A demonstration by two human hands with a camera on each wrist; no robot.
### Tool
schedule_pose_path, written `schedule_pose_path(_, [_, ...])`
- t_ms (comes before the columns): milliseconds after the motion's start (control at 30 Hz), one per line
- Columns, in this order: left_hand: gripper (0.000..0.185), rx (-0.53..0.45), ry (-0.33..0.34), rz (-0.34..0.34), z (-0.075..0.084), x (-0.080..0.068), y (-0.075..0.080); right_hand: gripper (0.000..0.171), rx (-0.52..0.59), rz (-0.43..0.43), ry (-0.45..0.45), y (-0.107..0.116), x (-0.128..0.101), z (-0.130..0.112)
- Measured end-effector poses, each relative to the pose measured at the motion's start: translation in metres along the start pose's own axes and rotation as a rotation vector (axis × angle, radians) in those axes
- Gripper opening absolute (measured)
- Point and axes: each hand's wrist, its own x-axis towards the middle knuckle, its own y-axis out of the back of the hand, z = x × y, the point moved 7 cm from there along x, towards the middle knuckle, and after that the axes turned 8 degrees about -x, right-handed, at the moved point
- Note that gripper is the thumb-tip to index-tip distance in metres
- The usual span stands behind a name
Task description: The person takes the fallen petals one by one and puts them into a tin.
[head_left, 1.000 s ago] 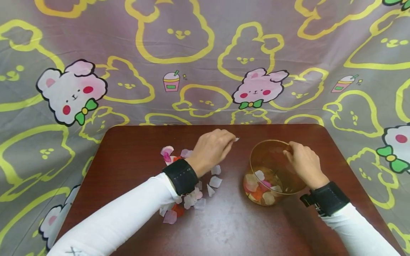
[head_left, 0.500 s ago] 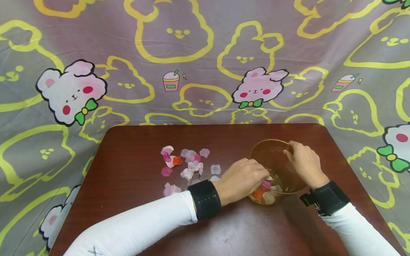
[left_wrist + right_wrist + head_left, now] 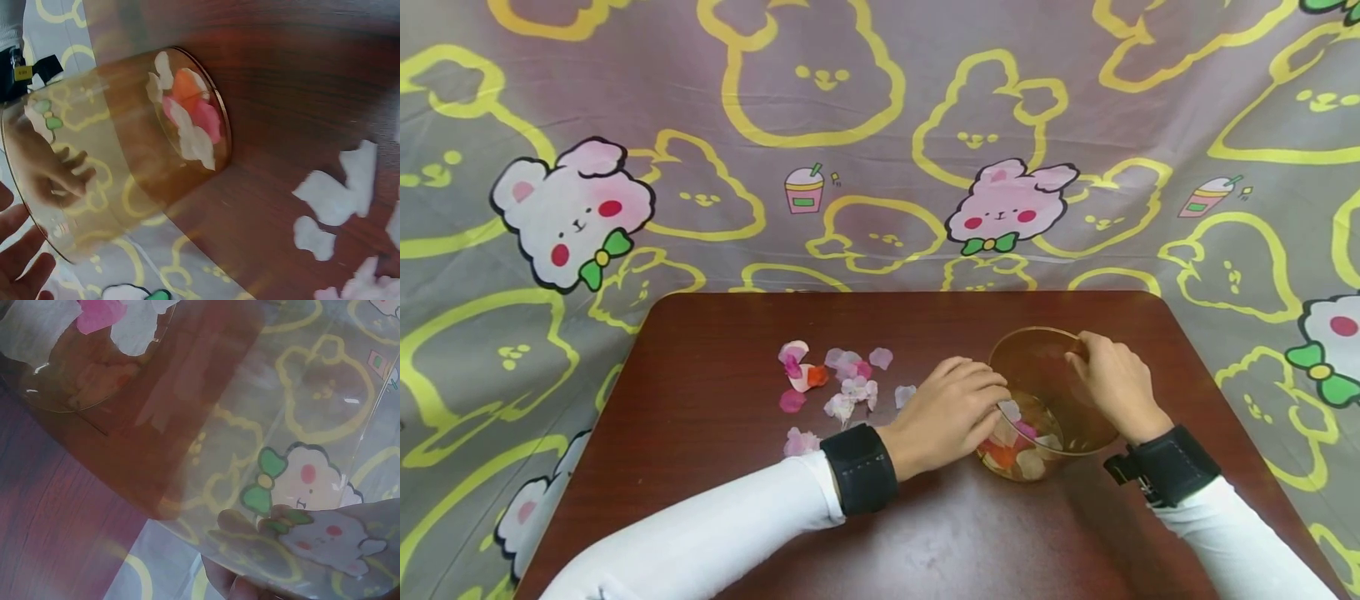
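A see-through amber container [image 3: 1037,358], round and tall-sided, stands at the right of the table. Petals [image 3: 1028,460] in white, pink and orange lie at its bottom, also visible through the wall in the left wrist view. My right hand [image 3: 1112,383] grips its right rim, thumb on the inner side. My left hand [image 3: 943,417] is at the left rim with loosely bent fingers and holds nothing visible. In the left wrist view its fingers [image 3: 25,250] are spread beside the rim; whether they touch it I cannot tell.
Several loose petals [image 3: 850,392], white, pink and orange, are scattered left of the container, partly behind my left arm. The brown table [image 3: 715,375] meets a patterned cloth [image 3: 865,100] hanging behind it.
My left hand has come from over the scattered petals, with a pale petal at its fingertips, to the container, then drawn slightly back left. That petal is gone from its fingers. My right hand stays put.
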Motion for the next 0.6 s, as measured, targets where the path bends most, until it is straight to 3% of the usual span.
schedule_pose_path(133, [0.021,-0.034,0.074,0.092,-0.02,-0.013,0.009,0.016,0.004,-0.005,-0.004,0.0,-0.001,0.001])
schedule_pose_path(233, [0.02,-0.077,0.171,0.133,-0.042,-0.03,0.015,0.016,0.003,-0.007,-0.005,0.0,-0.001,0.001])
schedule_pose_path(400, [0.017,-0.114,0.331,0.134,-0.084,-0.068,0.02,0.016,-0.004,-0.005,-0.002,0.001,-0.001,-0.001])
schedule_pose_path(600, [0.02,-0.043,0.397,0.114,-0.124,-0.117,0.017,0.016,-0.003,-0.007,-0.003,0.001,-0.001,-0.001])
